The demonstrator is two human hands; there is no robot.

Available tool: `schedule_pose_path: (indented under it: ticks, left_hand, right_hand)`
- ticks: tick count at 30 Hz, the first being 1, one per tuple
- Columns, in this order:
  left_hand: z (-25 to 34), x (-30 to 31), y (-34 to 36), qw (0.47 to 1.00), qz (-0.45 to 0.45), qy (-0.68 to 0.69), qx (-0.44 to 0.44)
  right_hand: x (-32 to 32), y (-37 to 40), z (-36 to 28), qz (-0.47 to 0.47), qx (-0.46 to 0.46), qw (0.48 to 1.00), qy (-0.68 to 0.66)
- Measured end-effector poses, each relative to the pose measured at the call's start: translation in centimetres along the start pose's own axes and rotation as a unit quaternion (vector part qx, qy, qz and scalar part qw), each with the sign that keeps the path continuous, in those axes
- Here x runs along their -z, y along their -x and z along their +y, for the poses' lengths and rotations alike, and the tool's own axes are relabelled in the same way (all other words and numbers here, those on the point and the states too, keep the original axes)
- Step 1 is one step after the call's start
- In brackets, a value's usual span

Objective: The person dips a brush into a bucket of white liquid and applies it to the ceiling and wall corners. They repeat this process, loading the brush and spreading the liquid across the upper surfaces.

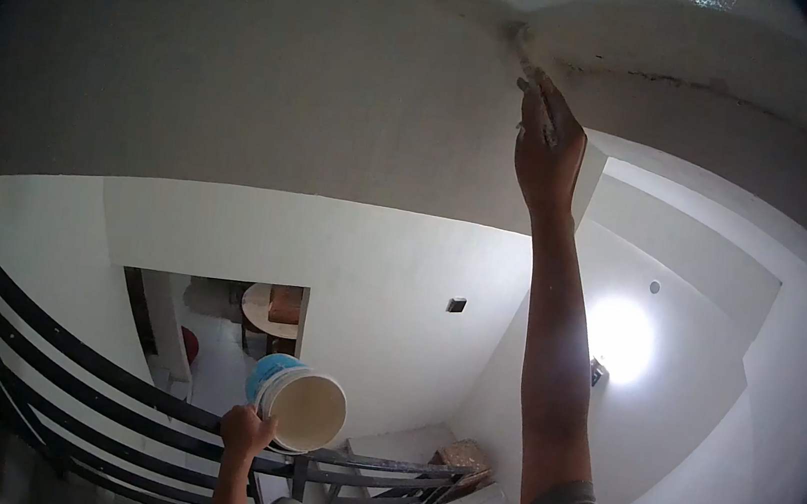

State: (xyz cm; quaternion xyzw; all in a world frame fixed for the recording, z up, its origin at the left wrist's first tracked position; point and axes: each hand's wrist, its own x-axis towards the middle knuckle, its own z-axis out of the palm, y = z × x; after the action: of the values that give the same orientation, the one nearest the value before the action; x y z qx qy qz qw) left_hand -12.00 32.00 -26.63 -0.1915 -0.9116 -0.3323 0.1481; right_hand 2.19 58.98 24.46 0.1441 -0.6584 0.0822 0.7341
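Raised high, my right hand (549,149) is closed around a paintbrush (522,47). The brush's tip is against the grey surface, where it meets a curved edge. Whitish smears mark the fingers, and most of the brush handle is hidden in the hand. Lower down, my left hand (247,430) is closed at the near side of a white bucket (307,412) with a blue patch on its outside. The bucket's mouth faces up toward me and its inside looks pale. The hand and bucket are at the top of a dark metal railing (173,406).
A bright lamp (620,339) shines on the white wall to the right. A small dark switch box (457,305) is on the wall ahead. Beyond the railing, far below, are a doorway with a round table (261,307) and a brown box (466,459). A dark crack (676,81) runs along the upper right.
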Motion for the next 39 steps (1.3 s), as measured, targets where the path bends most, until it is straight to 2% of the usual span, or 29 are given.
schedule_pose_path:
  ticks: [2,5,9,11,13,15,17,18,19,20,21,23,24,25,27,28,29,31,35,38,39]
  left_hand:
    - [0.5,0.7,0.0,1.000,-0.010,0.006,0.003]
    - [0.7,0.9,-0.1,1.000,-0.017,0.022,0.009]
    - [0.1,0.1,0.0,0.999,0.005,0.044,0.000]
    - [0.7,1.1,0.1,0.999,0.000,0.045,0.003]
    - [1.0,1.1,0.0,0.999,-0.007,0.044,0.008]
    - [0.5,0.3,-0.1,1.000,0.001,0.026,0.007]
    - [-0.3,-0.6,-0.2,0.999,0.009,0.030,0.005]
    - [-0.4,-0.9,-0.2,0.999,0.017,0.032,0.004]
    - [-0.3,-0.7,-0.3,0.999,0.017,0.031,0.003]
    - [-0.1,-0.4,-0.2,1.000,0.008,0.024,0.006]
    - [0.0,-0.2,-0.2,1.000,-0.001,0.016,0.009]
    - [-0.2,-0.3,-0.1,1.000,0.009,0.014,0.009]
    - [-0.1,-0.5,0.0,1.000,0.018,0.016,0.011]
    - [0.4,0.2,0.1,1.000,0.018,0.014,0.011]
    - [1.5,1.8,0.0,0.997,-0.063,0.012,0.047]
    - [1.4,1.7,-0.1,0.997,-0.062,0.011,0.047]
    - [1.4,1.5,-0.1,0.997,-0.058,0.007,0.051]
    - [1.1,1.2,0.0,0.997,-0.056,0.003,0.056]
    - [1.3,1.3,0.1,0.998,-0.047,0.008,0.051]
    - [0.6,0.4,0.6,0.999,-0.016,-0.007,0.034]
    - [0.5,0.2,0.1,1.000,0.014,-0.003,0.018]
  right_hand:
    - [0.9,0.5,-2.3,-0.018,-0.042,0.999,-0.029]
    - [1.9,0.7,-3.4,-0.045,-0.014,0.999,0.000]
    - [3.9,-2.0,-0.8,-0.057,-0.001,0.998,-0.013]
    - [5.9,-4.6,0.9,-0.064,0.069,0.994,-0.049]
    - [8.3,-6.6,1.2,-0.054,0.018,0.979,-0.197]
    - [10.0,-6.7,0.2,-0.036,0.010,0.974,-0.222]
    - [11.5,-6.0,-1.4,0.025,0.089,0.984,-0.149]
    - [12.2,-5.4,-2.5,0.025,0.090,0.985,-0.148]
    - [13.0,-4.5,-3.6,0.098,0.172,0.980,0.034]
    - [13.2,-3.9,-4.2,0.167,0.246,0.930,0.215]
    - [12.8,-3.5,-4.3,0.168,0.244,0.930,0.215]
    - [11.7,-2.6,-4.4,0.323,0.236,0.911,0.099]
    - [11.2,-2.8,-3.8,0.351,0.310,0.865,0.181]
    - [10.7,-2.7,-3.0,0.352,0.308,0.865,0.182]
    - [9.6,-2.4,-1.5,0.325,0.292,0.848,0.300]
    - [8.6,-2.3,-1.3,0.301,0.269,0.848,0.342]
    - [6.2,-2.4,-1.0,0.309,0.239,0.911,0.129]
    - [3.9,-2.2,-1.1,0.279,0.160,0.943,0.084]
    - [0.2,-1.5,0.9,0.274,0.189,0.935,0.124]
    - [-0.8,-0.6,0.9,0.127,0.121,0.981,0.087]
    - [-0.8,-0.8,0.4,0.133,0.127,0.980,0.080]
